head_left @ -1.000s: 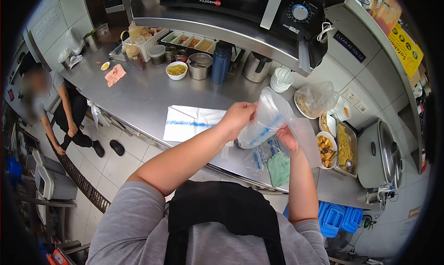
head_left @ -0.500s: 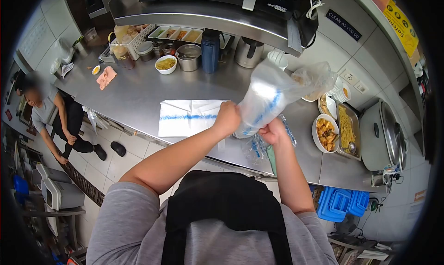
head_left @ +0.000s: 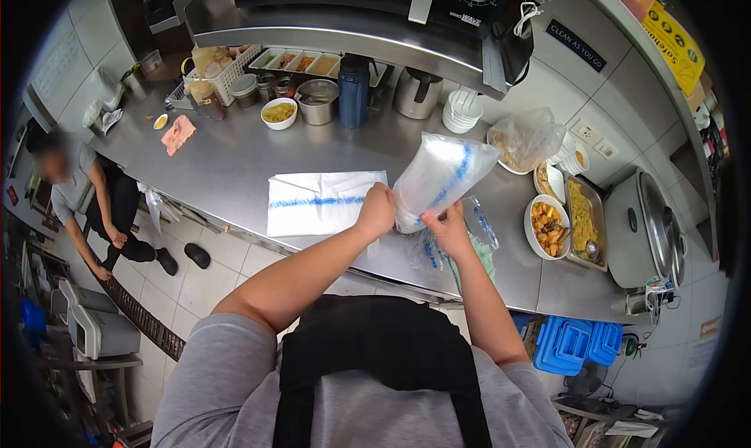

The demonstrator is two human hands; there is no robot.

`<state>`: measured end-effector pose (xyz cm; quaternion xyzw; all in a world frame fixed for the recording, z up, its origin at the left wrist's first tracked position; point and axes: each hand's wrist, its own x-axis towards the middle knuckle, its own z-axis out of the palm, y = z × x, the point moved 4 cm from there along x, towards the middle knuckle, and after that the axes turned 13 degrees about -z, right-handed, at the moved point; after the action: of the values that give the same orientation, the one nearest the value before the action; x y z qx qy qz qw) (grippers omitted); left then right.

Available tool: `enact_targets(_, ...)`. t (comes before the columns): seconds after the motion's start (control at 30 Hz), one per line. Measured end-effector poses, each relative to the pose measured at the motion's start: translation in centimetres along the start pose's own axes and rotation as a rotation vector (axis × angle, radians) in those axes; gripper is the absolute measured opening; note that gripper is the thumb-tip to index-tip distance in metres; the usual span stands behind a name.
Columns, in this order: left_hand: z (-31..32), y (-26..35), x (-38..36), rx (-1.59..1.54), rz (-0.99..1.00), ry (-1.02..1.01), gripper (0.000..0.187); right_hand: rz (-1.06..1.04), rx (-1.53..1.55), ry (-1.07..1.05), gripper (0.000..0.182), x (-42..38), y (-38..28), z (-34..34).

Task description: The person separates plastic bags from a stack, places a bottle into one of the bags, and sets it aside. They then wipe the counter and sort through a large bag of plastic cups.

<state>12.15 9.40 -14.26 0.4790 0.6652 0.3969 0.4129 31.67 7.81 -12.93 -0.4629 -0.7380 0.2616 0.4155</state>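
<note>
A clear plastic bag (head_left: 461, 163) with a folded white, blue-striped cloth inside is held tilted above the steel counter. My left hand (head_left: 379, 211) is closed at the bag's left edge; its fingertips are partly hidden. My right hand (head_left: 450, 231) grips the bag's lower end, with the thumb on the near side. Left of the bag lies a flat folded white cloth (head_left: 317, 206) with a blue stripe. Below my right hand are a crumpled clear wrapper (head_left: 481, 221) with blue print and a green cloth (head_left: 482, 259).
Right of the bag stand a white bowl of food (head_left: 547, 227), a metal tray of noodles (head_left: 583, 209) and a large lidded pot (head_left: 637, 229). A blue flask (head_left: 353, 92) and stacked white bowls (head_left: 462, 112) line the back. A seated person (head_left: 102, 198) is at the left.
The bag's loose upper end, spread toward the upper right before, is now down against the bundle. The right hand has shifted slightly left, and its thumb now shows on the bag.
</note>
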Motion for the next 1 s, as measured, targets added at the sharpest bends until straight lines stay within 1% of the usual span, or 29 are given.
enact_targets(0.03,-0.2,0.1,0.0,0.014,0.063,0.018,0.018,0.046,0.016,-0.033,0.073,0.1,-0.1,0.0)
enact_targets(0.07,-0.4,0.1,-0.2,0.029,0.122,0.036,0.017,0.046,0.019,-0.039,0.073,0.3,-0.3,-0.3)
enact_targets(0.1,-0.6,-0.2,-0.1,0.031,0.116,0.039,0.017,0.052,-0.048,-0.075,0.073,0.5,-0.7,-0.6)
enact_targets(0.13,-0.5,-0.6,0.2,-0.057,0.064,-0.037,0.014,0.060,-0.115,-0.111,0.073,0.4,-1.0,-0.8)
enact_targets(0.17,-0.5,-1.1,0.3,-0.144,0.011,-0.113,0.012,0.064,-0.110,-0.116,0.073,0.0,-1.4,-1.0)
enact_targets(0.2,-0.9,-1.8,0.2,-0.139,0.003,-0.112,0.012,-0.014,-0.239,-0.075,0.073,-0.4,-2.2,-1.4)
enact_targets(0.23,-1.7,-2.4,0.1,-0.072,0.057,-0.057,0.012,-0.092,-0.369,-0.033,0.073,-0.8,-2.8,-1.9)
enact_targets(0.27,-2.7,-3.0,0.0,-0.006,0.112,-0.003,0.013,-0.086,-0.365,-0.036,0.073,-1.7,-2.8,-2.3)
enact_targets(0.3,-3.3,-4.9,0.7,0.134,0.255,0.090,0.017,-0.047,-0.476,-0.051,0.072,-2.9,-2.6,-2.9)
enact_targets(0.33,-4.2,-5.7,0.5,0.137,0.251,0.090,0.017,-0.008,-0.587,-0.067,0.071,-4.1,-2.4,-3.5)
enact_targets(0.4,-5.6,-6.6,-0.8,0.351,0.348,0.337,0.024,0.185,-0.666,-0.122,0.060,-6.7,-1.5,-4.3)
enact_targets(0.43,-5.8,-6.8,-1.0,0.340,0.323,0.319,0.024,0.189,-0.663,-0.128,0.060,-8.1,-0.8,-4.5)
enact_targets(0.47,-5.9,-6.8,-1.0,0.342,0.318,0.317,0.024,0.264,-0.741,-0.159,0.052,-9.7,0.6,-4.5)
enact_targets(0.5,-5.9,-7.0,-0.6,0.341,0.265,0.259,0.021,0.338,-0.819,-0.188,0.045,-10.8,1.9,-4.4)
enact_targets(0.53,-5.6,-7.3,-0.1,0.339,0.213,0.200,0.017,0.341,-0.820,-0.188,0.045,-11.5,3.0,-4.1)
enact_targets(0.6,-5.9,-7.7,0.9,0.286,0.174,0.180,0.016,0.197,-0.775,-0.061,0.033,-12.3,3.4,-3.8)
enact_targets(0.63,-6.1,-7.9,1.3,0.234,0.142,0.165,0.014,0.203,-0.777,-0.058,0.033,-12.4,3.4,-4.0)
enact_targets(0.67,-6.3,-8.0,1.6,0.235,0.149,0.159,0.014,0.213,-0.754,-0.054,0.030,-12.4,3.4,-4.1)
enact_targets(0.73,-7.7,-6.5,1.6,0.051,0.252,0.219,0.012,0.230,-0.733,-0.035,0.028,-11.7,1.7,-4.4)
enact_targets(0.77,-8.3,-6.0,1.6,0.020,0.222,0.193,0.011,0.170,-0.744,-0.036,0.028,-11.3,0.3,-4.5)
enact_targets(0.8,-9.4,-4.6,1.0,0.005,0.251,0.122,0.013,0.112,-0.756,-0.037,0.029,-10.7,-1.2,-4.5)
enact_targets(0.83,-10.3,-4.8,1.5,0.005,0.111,-0.074,0.013,0.124,-0.758,-0.022,0.029,-10.3,-2.3,-4.5)
enact_targets(0.87,-11.4,-1.4,-1.0,-0.152,0.030,-0.287,0.013,0.043,-0.578,-0.005,0.032,-9.8,-3.8,-4.0)
enact_targets(0.9,-12.5,0.4,-2.4,-0.120,0.028,-0.451,0.013,-0.037,-0.397,0.014,0.034,-9.1,-5.5,-3.5)
enact_targets(0.93,-13.5,2.2,-3.8,-0.107,0.030,-0.469,0.013,-0.039,-0.247,0.010,0.037,-8.1,-7.7,-3.1)
enact_targets(0.97,-13.8,3.8,-5.4,-0.159,-0.040,-0.626,0.012,-0.043,-0.096,0.006,0.039,-6.9,-10.1,-2.6)
enact_targets(1.0,-13.8,4.7,-6.6,-0.212,-0.112,-0.778,0.012,-0.066,0.065,0.092,0.038,-5.8,-12.1,-2.0)
